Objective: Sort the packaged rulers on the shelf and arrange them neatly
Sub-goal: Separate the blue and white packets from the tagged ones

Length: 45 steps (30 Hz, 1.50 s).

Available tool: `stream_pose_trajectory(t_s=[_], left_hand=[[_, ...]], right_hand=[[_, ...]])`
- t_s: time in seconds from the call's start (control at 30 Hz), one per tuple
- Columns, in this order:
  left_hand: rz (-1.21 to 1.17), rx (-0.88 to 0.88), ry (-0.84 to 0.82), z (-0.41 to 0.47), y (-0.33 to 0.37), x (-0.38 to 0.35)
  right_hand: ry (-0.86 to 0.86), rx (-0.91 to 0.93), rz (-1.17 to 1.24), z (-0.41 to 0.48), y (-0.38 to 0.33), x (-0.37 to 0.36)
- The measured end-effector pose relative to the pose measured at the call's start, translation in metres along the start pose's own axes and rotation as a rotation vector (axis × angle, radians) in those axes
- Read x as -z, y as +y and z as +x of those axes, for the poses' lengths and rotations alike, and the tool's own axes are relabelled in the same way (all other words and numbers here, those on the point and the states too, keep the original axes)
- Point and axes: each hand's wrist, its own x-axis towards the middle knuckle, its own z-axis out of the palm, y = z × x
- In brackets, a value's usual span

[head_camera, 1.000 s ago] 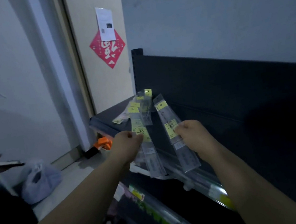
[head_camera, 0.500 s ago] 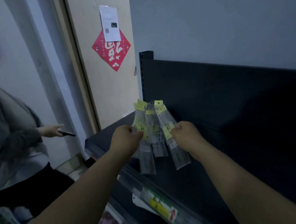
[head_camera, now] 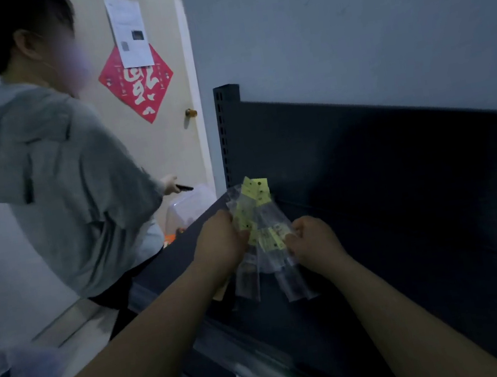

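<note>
Clear plastic in grip: left hand (head_camera: 221,244) curls round the left edge of a fan of packaged rulers (head_camera: 258,219); right hand (head_camera: 314,238) pinches the right edge. Both hands are grasping, neither released.
Rulers: held up off the shelf, yellow header cards (head_camera: 257,188) pointing to 12 o'clock, clear tails splayed toward 6 o'clock. Packs overlap; count not readable.
Shelf: dark deck and back panel (head_camera: 376,233), running from under the hands out to 3 o'clock.
Lower tier: label strip (head_camera: 268,375) at 6 o'clock, contents blurred.
Bystander: person in grey hoodie (head_camera: 54,172) at 9 to 10 o'clock of the hands, holding a dark object, possibly a phone.
Door: 11 o'clock, with a red diamond decoration (head_camera: 137,82) and a white notice (head_camera: 129,28) above it.
Step (judged): gathering the fan into one squared stack, ahead of laying it down.
Next move (judged): close the fan so the headers line up, then set the stack flat on the deck. The slick sleeves may skew, so both edges need a pinch until aligned.
</note>
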Motion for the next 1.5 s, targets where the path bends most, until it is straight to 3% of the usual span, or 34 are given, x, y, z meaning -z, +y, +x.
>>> stream_pose_trajectory(t_s=[0.13, 0.27, 0.53, 1.03, 1.5], left_hand=[[0.167, -0.073, -0.03, 0.0, -0.011, -0.004], [0.467, -0.294, 0.051, -0.01, -0.003, 0.005], [0.278, -0.651, -0.031, -0.037, 0.042, 0.003], [0.013, -0.877, -0.15, -0.123, 0.141, -0.048], [-0.117, -0.997, -0.293, -0.283, 0.301, -0.142]], right_hand=[[-0.015, -0.033, -0.151, -0.006, 0.002, 0.003], [0.032, -0.006, -0.23, -0.021, 0.0, 0.017], [0.257, 0.013, -0.275, -0.075, 0.002, 0.056], [0.549, -0.166, -0.396, -0.204, 0.069, 0.133], [0.614, -0.36, -0.43, -0.363, 0.19, 0.269]])
